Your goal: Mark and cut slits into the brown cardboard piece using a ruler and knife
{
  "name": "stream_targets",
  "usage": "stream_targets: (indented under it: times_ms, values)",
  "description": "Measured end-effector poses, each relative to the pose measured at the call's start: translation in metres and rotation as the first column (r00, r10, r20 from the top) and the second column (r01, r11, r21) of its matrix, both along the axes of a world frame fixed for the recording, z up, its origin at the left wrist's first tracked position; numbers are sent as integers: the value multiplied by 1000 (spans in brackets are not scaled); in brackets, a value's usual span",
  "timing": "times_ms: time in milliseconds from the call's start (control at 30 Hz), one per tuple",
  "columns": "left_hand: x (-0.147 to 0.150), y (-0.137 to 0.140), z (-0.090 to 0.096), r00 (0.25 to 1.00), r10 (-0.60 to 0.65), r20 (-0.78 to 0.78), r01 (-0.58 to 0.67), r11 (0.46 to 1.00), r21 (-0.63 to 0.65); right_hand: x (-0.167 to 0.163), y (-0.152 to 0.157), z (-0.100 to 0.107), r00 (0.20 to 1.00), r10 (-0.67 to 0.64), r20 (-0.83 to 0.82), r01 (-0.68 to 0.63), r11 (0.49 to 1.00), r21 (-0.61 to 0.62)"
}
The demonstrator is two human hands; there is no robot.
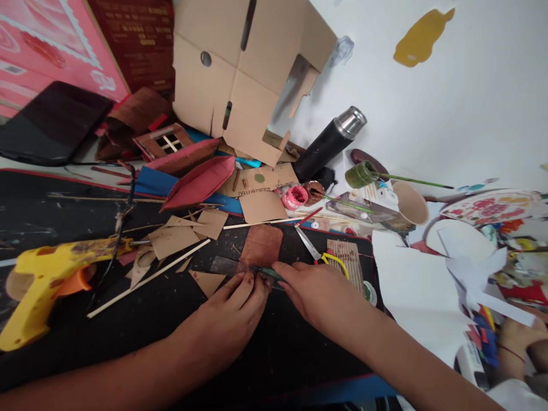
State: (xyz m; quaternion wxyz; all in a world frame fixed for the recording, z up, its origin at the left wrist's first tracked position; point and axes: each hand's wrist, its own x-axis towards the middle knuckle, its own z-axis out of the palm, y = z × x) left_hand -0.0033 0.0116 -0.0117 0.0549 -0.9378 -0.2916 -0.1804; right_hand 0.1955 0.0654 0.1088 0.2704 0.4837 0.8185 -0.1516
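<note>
Basically, our left hand (240,302) pins the clear ruler (225,265) across the near edge of the reddish-brown piece (262,242) on the black mat (295,354), probably against slipping, while our right hand (319,285) grips a green-handled tool (270,273).

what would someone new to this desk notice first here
Probably the yellow glue gun at far left, then the large cardboard sheet upright at the back and the yellow blotch on the white wall. In the centre, the left hand rests on a clear strip; the right hand holds a green tool.
</note>
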Motion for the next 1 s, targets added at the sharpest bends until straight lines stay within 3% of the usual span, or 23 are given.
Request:
stream_targets:
  times_ms: [1000]
  values:
    - [-2, -1, 2, 999, -31, -17, 30, 998, -48, -3, 0, 2, 998, 44, 54, -44, 999, 14]
